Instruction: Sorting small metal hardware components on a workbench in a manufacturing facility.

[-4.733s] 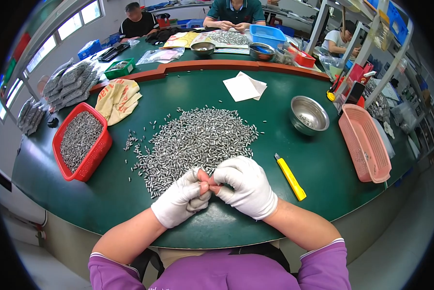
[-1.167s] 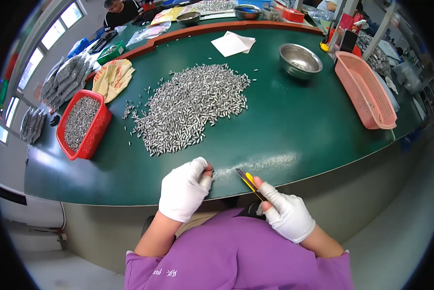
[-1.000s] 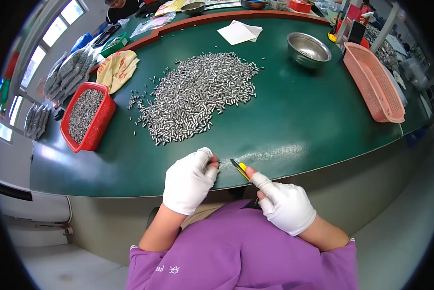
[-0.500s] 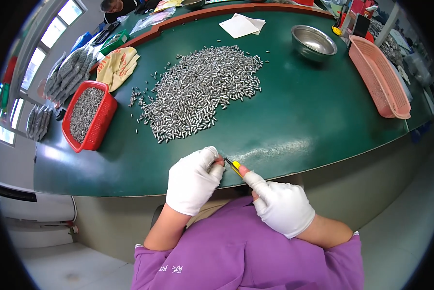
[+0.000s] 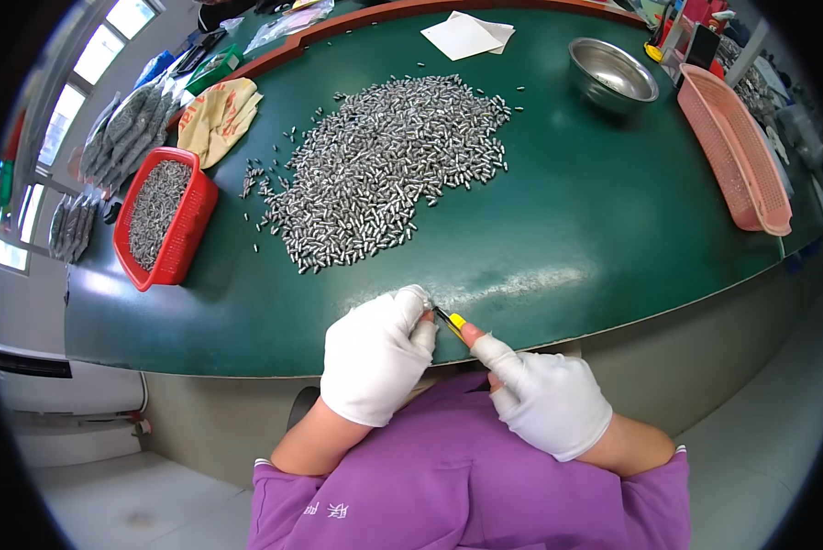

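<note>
A: Where's the knife?
B: Yellow snap-blade utility knife [image 5: 457,321] is between the hands, just past the tabletop's near edge in the view. Blade points at the left fingertips; can't tell if it touches.
A: Hands?
B: Both in white gloves, some fingertips bare. Right hand [image 5: 553,403] closed around the knife, thumb along the handle. Left hand [image 5: 375,356] curled, thumb and fingers pinched together; can't tell what's between them.
A: Surface?
B: Green tabletop [image 5: 567,211], shiny. Heap of small silvery metal cylinders [image 5: 388,165] ahead of the hands, strays around it. Left: red plastic basket [image 5: 191,215] full of similar pieces, yellowish cloth [image 5: 219,119] behind. Right: steel bowl [image 5: 615,62], pink plastic basket [image 5: 751,206] near the edge. White paper sheets [image 5: 466,35] far side.
A: Room?
B: Grey-filled plastic bags [image 5: 129,137] far left, windows [image 5: 99,53] beyond, pale floor [image 5: 751,431] below.
</note>
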`<state>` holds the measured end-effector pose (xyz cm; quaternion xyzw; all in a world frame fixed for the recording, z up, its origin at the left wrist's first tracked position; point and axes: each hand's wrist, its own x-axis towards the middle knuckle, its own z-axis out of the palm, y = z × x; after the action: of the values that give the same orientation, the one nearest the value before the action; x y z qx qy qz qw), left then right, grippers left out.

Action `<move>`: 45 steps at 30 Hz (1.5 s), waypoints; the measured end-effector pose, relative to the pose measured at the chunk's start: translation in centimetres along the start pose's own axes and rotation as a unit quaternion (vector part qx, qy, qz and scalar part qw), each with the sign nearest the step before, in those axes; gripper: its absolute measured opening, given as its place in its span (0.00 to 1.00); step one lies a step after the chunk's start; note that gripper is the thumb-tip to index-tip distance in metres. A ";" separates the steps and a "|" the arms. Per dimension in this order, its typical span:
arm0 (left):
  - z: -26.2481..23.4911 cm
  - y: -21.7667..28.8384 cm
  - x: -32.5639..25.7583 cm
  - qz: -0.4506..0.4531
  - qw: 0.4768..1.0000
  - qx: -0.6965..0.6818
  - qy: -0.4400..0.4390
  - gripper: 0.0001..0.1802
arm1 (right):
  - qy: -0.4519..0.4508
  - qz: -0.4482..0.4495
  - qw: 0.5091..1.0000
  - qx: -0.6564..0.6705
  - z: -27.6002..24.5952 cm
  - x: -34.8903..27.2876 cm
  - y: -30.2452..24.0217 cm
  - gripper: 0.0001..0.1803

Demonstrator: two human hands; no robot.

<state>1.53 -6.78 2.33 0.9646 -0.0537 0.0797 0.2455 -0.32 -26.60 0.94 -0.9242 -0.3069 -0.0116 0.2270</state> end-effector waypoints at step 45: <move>-1.3 -5.8 10.4 -0.060 0.576 -0.779 -0.240 0.12 | 0.191 -0.167 0.948 0.192 -2.4 17.3 3.4 0.15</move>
<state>12.42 -1.79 2.66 0.3866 -0.0939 -0.2418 0.8850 15.95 -20.28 4.47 -0.7793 -0.4042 -0.1662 0.4491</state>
